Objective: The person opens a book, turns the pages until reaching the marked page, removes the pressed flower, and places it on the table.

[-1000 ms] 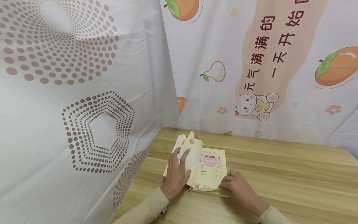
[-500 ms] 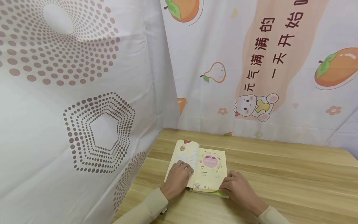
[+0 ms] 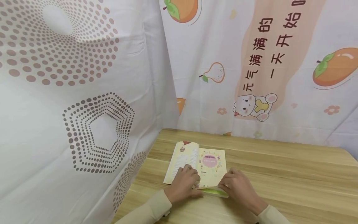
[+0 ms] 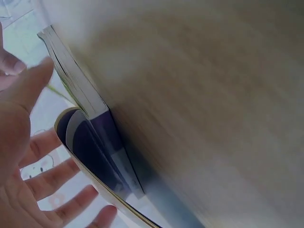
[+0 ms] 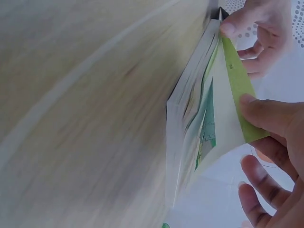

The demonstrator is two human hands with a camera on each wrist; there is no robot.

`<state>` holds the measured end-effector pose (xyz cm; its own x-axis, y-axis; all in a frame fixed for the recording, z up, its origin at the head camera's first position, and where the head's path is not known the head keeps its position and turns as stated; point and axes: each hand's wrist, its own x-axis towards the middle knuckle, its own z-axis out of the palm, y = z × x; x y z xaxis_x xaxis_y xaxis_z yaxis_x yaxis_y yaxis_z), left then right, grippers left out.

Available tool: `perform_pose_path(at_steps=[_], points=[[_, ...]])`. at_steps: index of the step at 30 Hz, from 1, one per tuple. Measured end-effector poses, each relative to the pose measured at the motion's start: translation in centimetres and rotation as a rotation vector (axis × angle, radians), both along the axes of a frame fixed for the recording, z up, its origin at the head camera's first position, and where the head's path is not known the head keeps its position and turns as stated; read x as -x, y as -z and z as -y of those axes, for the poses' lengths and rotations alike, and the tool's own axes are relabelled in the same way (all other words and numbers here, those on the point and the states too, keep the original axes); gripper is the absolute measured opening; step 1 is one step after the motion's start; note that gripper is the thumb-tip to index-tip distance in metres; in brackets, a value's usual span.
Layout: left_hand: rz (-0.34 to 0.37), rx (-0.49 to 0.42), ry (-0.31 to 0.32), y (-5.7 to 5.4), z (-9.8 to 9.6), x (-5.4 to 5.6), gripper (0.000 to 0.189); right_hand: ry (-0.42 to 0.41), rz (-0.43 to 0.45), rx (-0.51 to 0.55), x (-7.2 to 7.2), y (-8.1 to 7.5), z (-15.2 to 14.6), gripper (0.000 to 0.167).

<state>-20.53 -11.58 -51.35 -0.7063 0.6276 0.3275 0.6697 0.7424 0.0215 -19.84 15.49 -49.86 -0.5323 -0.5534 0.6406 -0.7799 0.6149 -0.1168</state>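
An open book (image 3: 211, 174) with yellowish printed pages lies on the table. The right hand (image 3: 237, 189) pinches the lower right corner of a page (image 5: 235, 90) between thumb and forefinger. That page is bent up, and a green picture shows beneath it in the right wrist view. The left hand (image 3: 184, 183) rests over the lower part of the left-hand pages, near the fold. Seen from the left wrist, its fingers (image 4: 52, 183) are spread loosely along the curved left side of the book, and its thumb lies near the book's bottom edge.
The book lies on a wood-grain table (image 3: 279, 174). A white curtain with brown dots (image 3: 106, 77) hangs at the left. Another with fruit and lettering (image 3: 218, 105) closes off the back edge.
The left hand has slid down and right from the left-hand pages towards the fold, and those pages have settled flatter. The right hand stays at the corner, where the page is lifted higher.
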Motion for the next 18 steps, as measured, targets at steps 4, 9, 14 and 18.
perform_pose_path(at_steps=[4, 9, 14, 18], points=[[-0.021, -0.008, -0.027, -0.06, -0.11, -0.21, 0.037, 0.032, -0.007, 0.05, -0.06, -0.16, 0.04, 0.024], [-0.057, -0.012, -0.058, -0.08, -0.27, -0.28, 0.024, 0.107, 0.003, 0.086, -0.24, -0.36, -0.16, 0.04], [-0.16, -0.017, -0.12, -0.13, -0.35, 0.0, 0.034, 0.139, 0.013, 0.071, -0.35, -0.4, -0.35, 0.051], [-0.244, -0.119, -0.181, -0.32, -0.23, 0.32, 0.065, 0.099, 0.008, -0.005, -0.41, 0.1, -0.4, 0.044]])
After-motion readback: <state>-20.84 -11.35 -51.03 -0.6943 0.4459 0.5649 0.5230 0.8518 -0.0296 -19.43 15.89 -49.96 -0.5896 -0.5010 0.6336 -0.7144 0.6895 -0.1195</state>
